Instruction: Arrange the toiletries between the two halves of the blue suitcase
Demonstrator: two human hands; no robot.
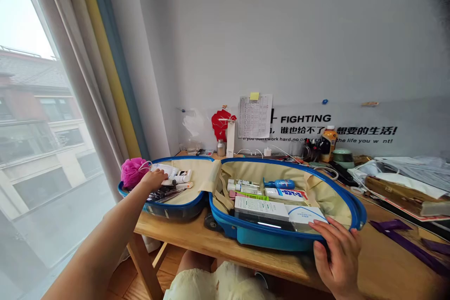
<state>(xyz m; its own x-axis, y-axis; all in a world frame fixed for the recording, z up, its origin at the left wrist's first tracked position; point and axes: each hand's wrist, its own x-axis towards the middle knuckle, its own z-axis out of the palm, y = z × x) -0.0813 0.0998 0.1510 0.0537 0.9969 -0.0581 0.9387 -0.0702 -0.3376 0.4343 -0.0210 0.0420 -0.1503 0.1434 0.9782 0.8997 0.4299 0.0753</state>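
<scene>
An open blue hard-shell suitcase (pixel 281 234) with a cream lining lies on the desk in two halves. My left hand (pixel 154 179) reaches into the left half and rests on white packets (pixel 177 176), next to a pink shower puff (pixel 132 173) and several dark slim items (pixel 160 194). My right hand (pixel 337 253) curls over the front rim of the right half. Close to it lies a white box (pixel 305 218) beside a white-and-green box (pixel 262 208). Behind them are a toothpaste tube (pixel 285 194), a blue bottle (pixel 279 183) and several small tubes (pixel 242 186).
The wooden desk (pixel 225 248) also holds an orange-capped drink bottle (pixel 328 144), a pale green container (pixel 342 158), papers and bags (pixel 401 183), and a purple strap (pixel 404 239). A curtained window (pixel 42 126) is at the left, and a wall (pixel 281 42) rises behind.
</scene>
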